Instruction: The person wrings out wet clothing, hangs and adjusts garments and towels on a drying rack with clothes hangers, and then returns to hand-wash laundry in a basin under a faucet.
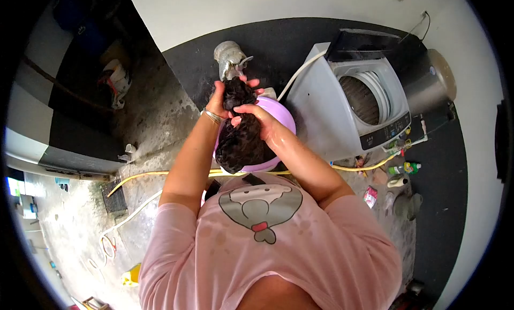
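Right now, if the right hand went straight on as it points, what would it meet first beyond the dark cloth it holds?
Probably the left hand, which grips the same dark cloth, though depth is unclear.

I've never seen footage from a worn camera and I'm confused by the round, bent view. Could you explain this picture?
There is no machine arm here, just a person's two bare hands. The single picture comes from a camera on their head, looking forward and down, so their pale pink printed T-shirt fills the bottom. The left hand, with a bracelet at its wrist, grips the upper part of a dark, bunched fabric; the right hand grips it around the middle. Below is a round lilac plastic basin. To the right stands a grey top-loading washing machine, lid open. A long yellow hose and a small pink packet lie on the grey floor.
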The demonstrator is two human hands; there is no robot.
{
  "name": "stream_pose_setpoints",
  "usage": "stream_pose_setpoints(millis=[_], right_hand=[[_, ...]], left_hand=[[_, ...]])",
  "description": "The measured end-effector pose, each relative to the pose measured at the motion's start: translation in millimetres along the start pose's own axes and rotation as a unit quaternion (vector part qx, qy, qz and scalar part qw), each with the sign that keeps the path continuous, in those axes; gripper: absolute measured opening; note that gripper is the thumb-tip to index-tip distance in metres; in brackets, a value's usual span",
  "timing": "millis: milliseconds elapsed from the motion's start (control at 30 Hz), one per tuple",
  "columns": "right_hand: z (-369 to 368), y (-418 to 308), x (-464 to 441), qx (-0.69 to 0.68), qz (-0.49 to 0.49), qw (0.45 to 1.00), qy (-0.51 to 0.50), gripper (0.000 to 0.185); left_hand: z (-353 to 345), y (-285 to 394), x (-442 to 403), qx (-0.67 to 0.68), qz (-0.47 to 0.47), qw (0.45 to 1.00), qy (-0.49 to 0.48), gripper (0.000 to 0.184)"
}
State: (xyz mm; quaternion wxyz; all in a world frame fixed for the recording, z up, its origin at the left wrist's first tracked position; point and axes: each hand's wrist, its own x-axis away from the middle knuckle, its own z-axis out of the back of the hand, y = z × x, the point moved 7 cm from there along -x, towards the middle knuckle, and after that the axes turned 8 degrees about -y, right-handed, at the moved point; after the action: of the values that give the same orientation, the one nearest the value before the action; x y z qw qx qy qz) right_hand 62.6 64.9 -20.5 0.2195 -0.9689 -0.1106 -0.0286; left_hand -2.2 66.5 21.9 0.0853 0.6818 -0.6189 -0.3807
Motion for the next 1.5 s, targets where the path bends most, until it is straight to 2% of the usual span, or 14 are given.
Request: stream_pose_setpoints(millis=[67,267,400,500,533,600,667,767,800,867,967,1233,1267,1500], right_hand=[[-3,4,5,0.041,-0.011,0.999,0.013,0.020],[36,-15,-2,0.385,-0.059,0.892,0.230,0.015],[51,-24,-4,0.467,0.036,0.835,0.287,0.042],[88,-24,-14,0.505,0.025,0.815,0.284,0.055],[94,-25,-15,0.516,0.005,0.810,0.279,0.059],[62,-33,4,0.636,0.073,0.690,0.339,0.064],[11,-43,20,0.654,0.027,0.685,0.320,0.071],[73,-45,0,0.611,0.103,0.739,0.264,0.066],[14,-56,26,0.597,0.200,0.722,0.286,0.047],[26,-53,16,0.424,0.105,0.880,0.188,0.035],[-4,-45,22,0.180,0.015,0.979,0.092,0.024],[-36,-31,23,-0.124,0.035,0.991,0.038,0.032],[-35,-30,24,-0.146,0.036,0.988,0.032,0.032],[-54,-40,39,-0.058,0.069,0.996,0.008,0.034]], left_hand=[[16,-4,5,-0.107,0.051,0.989,0.085,0.052],[37,11,-4,-0.365,0.219,0.848,0.316,0.064],[119,-6,15,-0.445,0.202,0.752,0.443,0.092],[121,-7,16,-0.476,0.171,0.718,0.478,0.087],[50,6,5,-0.454,0.189,0.732,0.472,0.083],[56,11,8,-0.484,0.157,0.682,0.525,0.081],[94,4,13,-0.501,0.129,0.651,0.556,0.081],[74,10,1,-0.502,0.120,0.654,0.553,0.083],[87,11,-3,-0.519,0.110,0.663,0.528,0.085],[76,-2,-21,-0.252,0.176,0.861,0.405,0.089],[36,8,-39,0.003,0.090,0.974,0.207,0.100],[-49,5,-49,-0.020,0.017,0.992,-0.124,0.102],[-43,5,-42,-0.041,0.042,0.997,-0.053,0.071],[-6,16,-29,-0.010,0.074,0.977,0.201,0.039]])
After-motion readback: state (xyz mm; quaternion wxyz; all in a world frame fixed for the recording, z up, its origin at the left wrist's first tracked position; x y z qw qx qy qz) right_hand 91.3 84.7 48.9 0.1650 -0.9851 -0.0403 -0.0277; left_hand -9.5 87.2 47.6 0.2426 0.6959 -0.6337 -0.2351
